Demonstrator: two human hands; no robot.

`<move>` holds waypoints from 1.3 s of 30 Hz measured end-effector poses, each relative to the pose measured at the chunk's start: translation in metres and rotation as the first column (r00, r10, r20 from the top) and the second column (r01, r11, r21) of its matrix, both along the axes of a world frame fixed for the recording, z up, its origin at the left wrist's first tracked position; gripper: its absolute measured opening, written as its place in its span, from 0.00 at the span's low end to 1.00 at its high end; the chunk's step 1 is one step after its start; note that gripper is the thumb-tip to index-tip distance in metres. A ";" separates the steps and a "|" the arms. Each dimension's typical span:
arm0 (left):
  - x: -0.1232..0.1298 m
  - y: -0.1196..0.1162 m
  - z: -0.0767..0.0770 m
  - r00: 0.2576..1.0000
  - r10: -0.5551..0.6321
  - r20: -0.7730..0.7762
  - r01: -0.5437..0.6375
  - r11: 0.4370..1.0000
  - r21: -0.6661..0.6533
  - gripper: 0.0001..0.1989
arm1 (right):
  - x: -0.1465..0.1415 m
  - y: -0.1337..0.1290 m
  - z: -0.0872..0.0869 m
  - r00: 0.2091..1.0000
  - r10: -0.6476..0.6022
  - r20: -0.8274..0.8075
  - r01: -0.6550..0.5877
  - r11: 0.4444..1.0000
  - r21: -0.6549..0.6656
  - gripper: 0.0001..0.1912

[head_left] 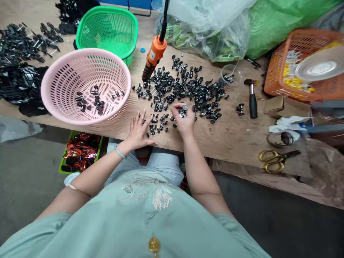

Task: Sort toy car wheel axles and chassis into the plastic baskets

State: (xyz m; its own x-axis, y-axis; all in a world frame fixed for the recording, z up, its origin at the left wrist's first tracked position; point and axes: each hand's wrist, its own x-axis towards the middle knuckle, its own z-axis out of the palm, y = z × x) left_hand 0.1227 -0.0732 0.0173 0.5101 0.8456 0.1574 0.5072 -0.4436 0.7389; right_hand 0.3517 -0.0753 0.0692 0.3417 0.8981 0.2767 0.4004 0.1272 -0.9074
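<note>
My right hand (185,121) is closed around a small black wheel-and-axle part (183,110), at the near edge of a heap of similar black parts (199,91). My left hand (139,132) lies on the wooden table (228,139) with its fingers spread, and nothing shows in its grasp. Several loose wheel parts (157,127) lie between the two hands. Behind my left hand stands a pink basket (53,96) with several black parts on its bottom. An orange-handled electric screwdriver (154,53) hangs over the heap's left side.
A green basket (107,25) is behind the pink one, with black parts piled at far left. On the right are a hammer (253,102), gold scissors (274,159) and an orange basket (276,71). Plastic bags (204,28) line the back. A tray of red parts (80,150) sits below.
</note>
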 end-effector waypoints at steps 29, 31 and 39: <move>0.054 0.031 -0.006 0.426 0.669 0.609 0.060 0.651 -0.757 0.13 | -0.018 0.007 -0.021 0.825 0.127 0.551 0.013 0.970 -0.242 0.15; 0.069 0.025 -0.006 0.421 0.625 0.658 0.037 0.712 -0.701 0.14 | -0.029 0.009 -0.030 0.821 0.082 0.564 0.019 0.985 -0.171 0.16; 0.098 0.021 0.037 0.258 0.595 0.762 0.107 0.766 -0.634 0.18 | -0.045 0.025 -0.027 0.934 -0.177 0.309 0.100 0.963 0.251 0.17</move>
State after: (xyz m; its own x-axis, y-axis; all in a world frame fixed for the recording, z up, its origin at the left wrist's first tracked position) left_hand 0.2208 -0.0524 0.0539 0.0710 0.9894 -0.1268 -0.6265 0.1432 0.7661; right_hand 0.3070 -0.0500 0.0420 0.3141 0.7482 0.5845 0.6971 0.2362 -0.6769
